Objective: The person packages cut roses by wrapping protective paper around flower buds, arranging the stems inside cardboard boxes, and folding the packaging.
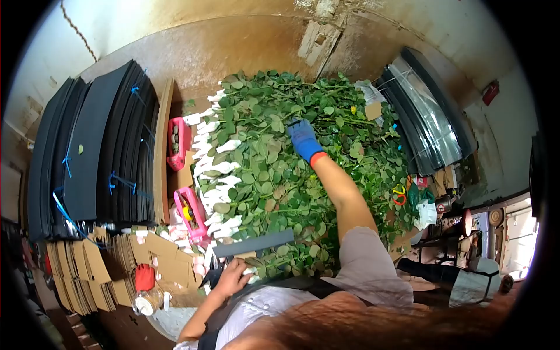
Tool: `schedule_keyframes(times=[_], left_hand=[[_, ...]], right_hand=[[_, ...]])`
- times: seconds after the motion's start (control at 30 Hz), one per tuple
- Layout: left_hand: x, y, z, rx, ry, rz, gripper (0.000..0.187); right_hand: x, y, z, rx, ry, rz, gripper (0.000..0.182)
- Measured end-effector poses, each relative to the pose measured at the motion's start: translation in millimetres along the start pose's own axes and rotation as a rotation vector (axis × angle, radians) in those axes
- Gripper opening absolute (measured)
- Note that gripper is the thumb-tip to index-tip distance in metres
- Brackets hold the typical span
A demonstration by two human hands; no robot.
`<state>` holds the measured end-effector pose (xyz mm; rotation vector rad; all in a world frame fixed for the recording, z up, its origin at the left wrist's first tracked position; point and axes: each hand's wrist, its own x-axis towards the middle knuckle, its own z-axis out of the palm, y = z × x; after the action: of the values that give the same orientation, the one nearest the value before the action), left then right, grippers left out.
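Note:
A thick layer of leafy rose stems covers the table, their heads in white sleeves along the left side. My right hand, in a blue glove with an orange cuff, reaches far into the leaves. Its fingers are bent down among them, and what they grip is hidden. My bare left hand is close to my body at the near edge. Its fingers are curled at the white-sleeved head of a rose, whose leaves extend to the right. A dark grey strip lies just beyond that hand.
Stacks of black sheets tied with blue string stand at left, folded cardboard below them. Two pink tape dispensers sit beside the flower heads. Dark wrapped bundles lean at right, near yellow-and-red-handled scissors. Another person is at lower right.

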<state>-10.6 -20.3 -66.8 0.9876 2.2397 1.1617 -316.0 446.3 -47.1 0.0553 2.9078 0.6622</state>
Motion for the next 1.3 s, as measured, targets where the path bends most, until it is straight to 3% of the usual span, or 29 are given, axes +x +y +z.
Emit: schedule_keyframes(times=[0.03,0.07,0.17,0.33,0.63,0.73,0.8,0.83,0.9,0.93,0.97,1.03,1.1,1.2,1.3], left_hand=[[0.6,1.9,-0.4,-0.001,0.005,-0.011,0.028],[1.1,3.1,-0.2,-0.012,0.003,-0.039,0.028],[0.7,5.2,1.0,-0.034,-0.001,-0.066,0.026],[2.1,4.8,0.9,-0.025,0.023,-0.030,0.024],[3.1,9.2,-3.4,-0.014,0.004,-0.057,0.025],[1.5,7.1,-2.1,-0.012,-0.010,-0.070,0.025],[-0.6,8.4,-2.2,-0.010,-0.014,-0.077,0.025],[-0.2,8.8,-2.5,-0.009,-0.017,-0.080,0.025],[0.0,7.1,-2.8,-0.017,-0.008,-0.067,0.025],[-0.5,5.9,-0.9,-0.025,0.005,-0.051,0.025],[-0.1,4.4,0.3,-0.034,0.016,-0.036,0.025],[-1.1,3.0,1.3,-0.025,0.020,-0.034,0.027],[-2.4,-0.6,2.8,0.009,0.026,-0.018,0.030],[2.2,7.4,-2.9,-0.028,0.008,-0.041,0.027],[4.4,12.8,-4.3,-0.075,-0.003,-0.053,0.026]], right_hand=[[10.3,-1.9,-1.5,-0.007,-0.031,0.016,0.045],[11.0,2.0,1.7,-0.041,0.007,-0.043,0.059],[17.4,-2.9,12.1,0.077,0.068,0.094,0.058],[8.8,20.7,-18.4,0.322,0.041,0.011,0.052],[-46.0,130.7,-248.2,0.429,0.009,-0.102,0.040],[-21.0,132.8,-188.7,0.500,0.547,-0.235,0.037],[13.9,124.5,-104.1,0.388,0.508,-0.029,0.038],[-23.4,98.1,-114.9,0.002,0.396,0.074,0.038],[-61.1,67.9,-86.5,0.119,0.895,-0.016,0.032],[-90.8,45.3,-108.4,0.415,0.473,0.060,0.034],[-118.4,32.4,-118.0,0.595,0.182,-0.018,0.037],[-178.4,12.2,-99.1,0.809,-0.024,-0.201,0.050],[-227.5,1.7,-83.8,0.762,0.042,-0.418,0.073],[-264.6,-35.1,-57.5,0.167,-0.065,-0.354,0.083],[-235.5,-32.2,-1.9,0.043,0.229,-0.356,0.081]])
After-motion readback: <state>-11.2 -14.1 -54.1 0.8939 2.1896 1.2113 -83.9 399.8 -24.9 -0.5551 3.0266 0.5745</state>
